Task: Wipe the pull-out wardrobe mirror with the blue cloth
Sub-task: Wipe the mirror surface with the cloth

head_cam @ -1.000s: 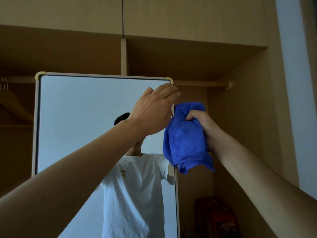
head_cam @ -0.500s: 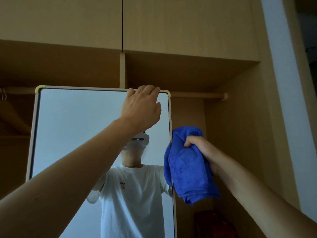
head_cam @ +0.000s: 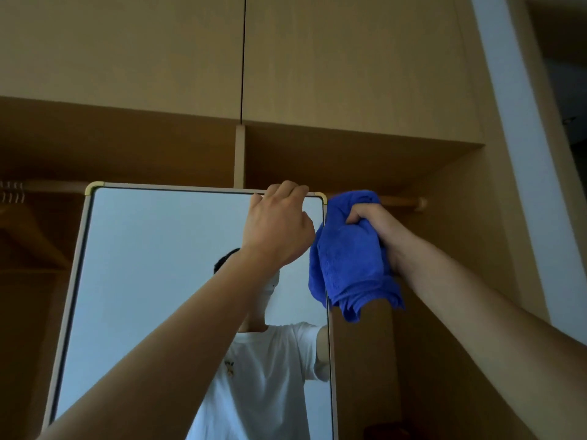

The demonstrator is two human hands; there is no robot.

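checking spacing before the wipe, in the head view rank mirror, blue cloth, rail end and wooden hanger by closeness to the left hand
1. mirror: the left hand grips its top edge.
2. blue cloth: just to the right.
3. rail end: farther right.
4. wooden hanger: far left.

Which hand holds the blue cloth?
The right hand, gripping the blue cloth beside the mirror; the left hand holds no cloth, its fingers hooked over the mirror's top rim.

Moved left hand [head_cam: 278,227] from mirror [head_cam: 158,265] right edge to top edge, fingers hooked over it. Raised cloth [head_cam: 349,258] in right hand [head_cam: 378,230] beside top-right corner.
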